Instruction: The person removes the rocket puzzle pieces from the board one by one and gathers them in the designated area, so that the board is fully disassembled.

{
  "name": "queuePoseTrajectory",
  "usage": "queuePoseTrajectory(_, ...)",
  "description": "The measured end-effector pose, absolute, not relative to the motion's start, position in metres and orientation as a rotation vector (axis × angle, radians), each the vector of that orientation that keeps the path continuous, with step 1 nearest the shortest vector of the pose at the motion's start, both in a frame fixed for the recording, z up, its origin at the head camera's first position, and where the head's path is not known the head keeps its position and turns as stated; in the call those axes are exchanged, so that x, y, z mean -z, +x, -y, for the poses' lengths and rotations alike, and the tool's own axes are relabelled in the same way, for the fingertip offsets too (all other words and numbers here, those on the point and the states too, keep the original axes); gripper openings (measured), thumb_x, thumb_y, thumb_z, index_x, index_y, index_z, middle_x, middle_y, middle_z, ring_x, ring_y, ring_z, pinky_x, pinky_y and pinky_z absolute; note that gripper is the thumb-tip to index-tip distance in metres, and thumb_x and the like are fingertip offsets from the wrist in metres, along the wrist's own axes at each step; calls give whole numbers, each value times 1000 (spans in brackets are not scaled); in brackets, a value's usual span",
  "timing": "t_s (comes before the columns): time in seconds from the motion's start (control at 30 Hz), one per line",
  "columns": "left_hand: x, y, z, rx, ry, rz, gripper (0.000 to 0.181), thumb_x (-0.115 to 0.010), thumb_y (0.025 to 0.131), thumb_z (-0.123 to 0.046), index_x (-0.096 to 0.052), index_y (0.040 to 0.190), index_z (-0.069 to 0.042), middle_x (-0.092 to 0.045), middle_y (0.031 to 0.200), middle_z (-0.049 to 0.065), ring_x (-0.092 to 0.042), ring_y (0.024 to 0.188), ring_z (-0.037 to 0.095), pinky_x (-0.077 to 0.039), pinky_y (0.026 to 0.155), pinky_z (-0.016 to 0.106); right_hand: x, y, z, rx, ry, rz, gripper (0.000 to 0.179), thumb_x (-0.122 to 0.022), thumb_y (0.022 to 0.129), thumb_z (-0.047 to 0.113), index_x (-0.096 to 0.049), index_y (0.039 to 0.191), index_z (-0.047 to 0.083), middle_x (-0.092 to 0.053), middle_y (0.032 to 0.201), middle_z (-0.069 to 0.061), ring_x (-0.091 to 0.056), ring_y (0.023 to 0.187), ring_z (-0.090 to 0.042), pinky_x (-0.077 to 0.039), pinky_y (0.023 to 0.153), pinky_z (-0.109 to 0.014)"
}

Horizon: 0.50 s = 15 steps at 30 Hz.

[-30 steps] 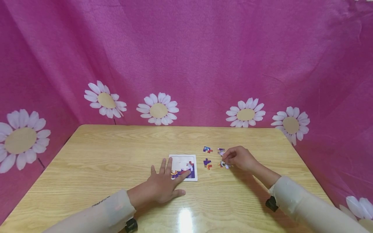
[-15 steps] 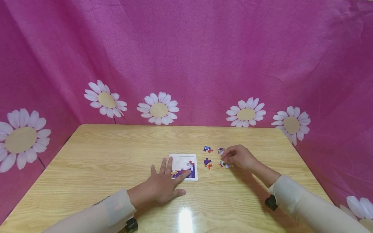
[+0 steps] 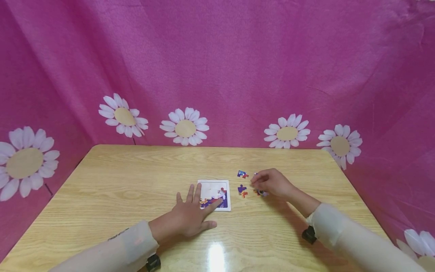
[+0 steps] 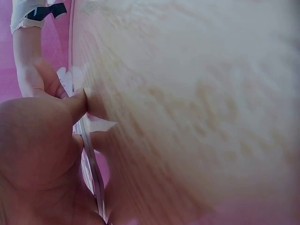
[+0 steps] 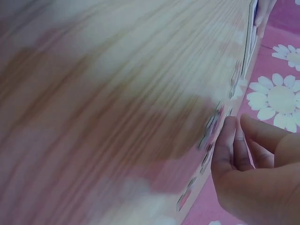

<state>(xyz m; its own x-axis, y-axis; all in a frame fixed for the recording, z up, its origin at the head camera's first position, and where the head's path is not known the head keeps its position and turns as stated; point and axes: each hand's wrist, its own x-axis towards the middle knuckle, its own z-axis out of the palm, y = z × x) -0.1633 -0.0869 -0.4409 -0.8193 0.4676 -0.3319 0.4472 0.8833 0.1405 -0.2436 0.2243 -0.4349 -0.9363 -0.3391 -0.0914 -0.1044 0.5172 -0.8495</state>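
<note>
My left hand (image 3: 192, 217) lies spread, with straight fingers, over the left and lower part of a small white-bordered jigsaw board (image 3: 228, 185). Purple, white and red picture pieces fill the board's lower part; its upper area is pale. My right hand (image 3: 273, 184) hovers over loose puzzle pieces to the right of the board. In the right wrist view, its thumb (image 5: 255, 129) and fingers are bent close together, a slim gap between them and nothing visible in it. Below it lies a puzzle piece with an eye-like dark spot (image 3: 261, 193); another behind the fingers is mostly hidden.
Between board and right hand lie a purple-and-orange puzzle piece (image 3: 242, 191) and a blue-and-red one (image 3: 242, 174) farther back. The wooden table (image 3: 146, 166) ends at a pink curtain (image 3: 217, 75) with daisies.
My right hand has shifted a little left over the loose pieces, now covering more of the back right piece. The left hand and the board have stayed put.
</note>
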Motion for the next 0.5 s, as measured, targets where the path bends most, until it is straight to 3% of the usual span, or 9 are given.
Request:
queuePoseTrajectory(0.2,441,-163,87,-66,678,-2698,70,-36,98,-76,-15,161,-54,2,169,30,0,155,52,-15,111,81,435,-246,-205,1344,-373,-2534,13,-72,93,-2,-75,105,-6,-76,99,-15,-66,82,-13,-55,70,-27)
queuePoseTrajectory(0.33,442,-164,86,-55,687,-2705,71,-35,98,-76,-15,161,-54,0,169,30,-1,155,52,-16,111,81,432,-245,-193,1402,-334,-2456,16,-71,93,-1,-74,107,-7,-76,95,-16,-59,66,-12,-44,53,-25)
queuePoseTrajectory(0.43,443,-164,87,-51,694,-2710,71,-35,98,-76,-14,161,-54,0,169,30,-1,155,52,-17,111,80,432,-245,-185,1427,-349,-2434,17,-71,93,-1,-73,108,-8,-77,95,-17,-62,66,-13,-41,50,-24)
queuePoseTrajectory(0.5,443,-164,87,-47,698,-2714,71,-35,98,-76,-13,162,-54,1,169,31,-2,155,53,-17,111,80,433,-245,-180,1408,-397,-2468,17,-73,92,0,-74,107,-7,-78,96,-16,-67,73,-12,-45,54,-24)
